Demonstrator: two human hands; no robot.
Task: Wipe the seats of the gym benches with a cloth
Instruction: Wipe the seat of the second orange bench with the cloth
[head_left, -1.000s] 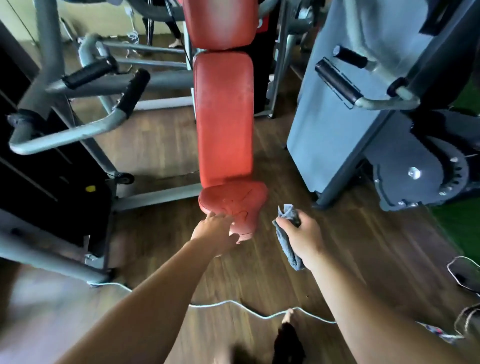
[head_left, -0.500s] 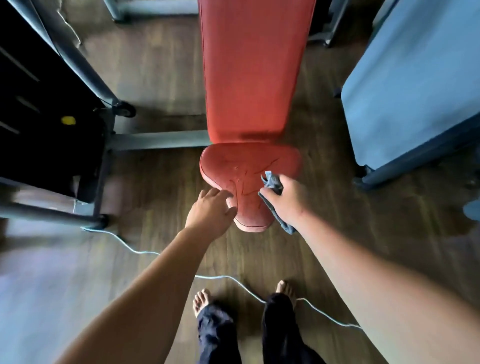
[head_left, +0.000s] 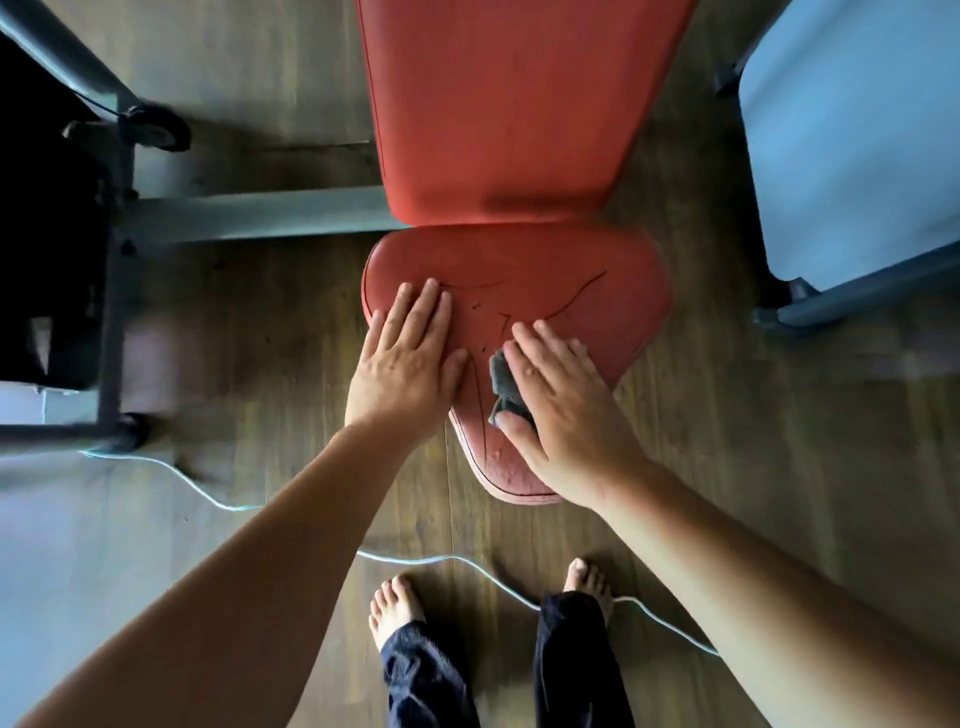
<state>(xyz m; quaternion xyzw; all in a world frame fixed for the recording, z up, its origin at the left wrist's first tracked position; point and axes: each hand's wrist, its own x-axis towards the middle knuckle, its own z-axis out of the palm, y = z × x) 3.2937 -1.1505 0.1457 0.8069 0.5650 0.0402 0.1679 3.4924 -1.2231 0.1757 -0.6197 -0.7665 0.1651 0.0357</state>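
A red, cracked bench seat (head_left: 587, 280) lies below me, with the long red back pad (head_left: 509, 104) behind it. My left hand (head_left: 405, 358) rests flat on the seat's left part, fingers straight. My right hand (head_left: 561, 405) presses a grey cloth (head_left: 503, 387) onto the seat's near middle with straight fingers. Most of the cloth is hidden under the palm.
A grey machine frame (head_left: 249, 213) with a small wheel (head_left: 156, 130) stands at the left. A blue-grey machine cover (head_left: 852, 135) is at the right. A light blue cord (head_left: 415, 558) runs over the wooden floor by my bare feet (head_left: 395, 603).
I have come closer over the seat. My left hand moved from the seat's edge onto its top and lies flat. My right hand brought the cloth down and flattened over it.
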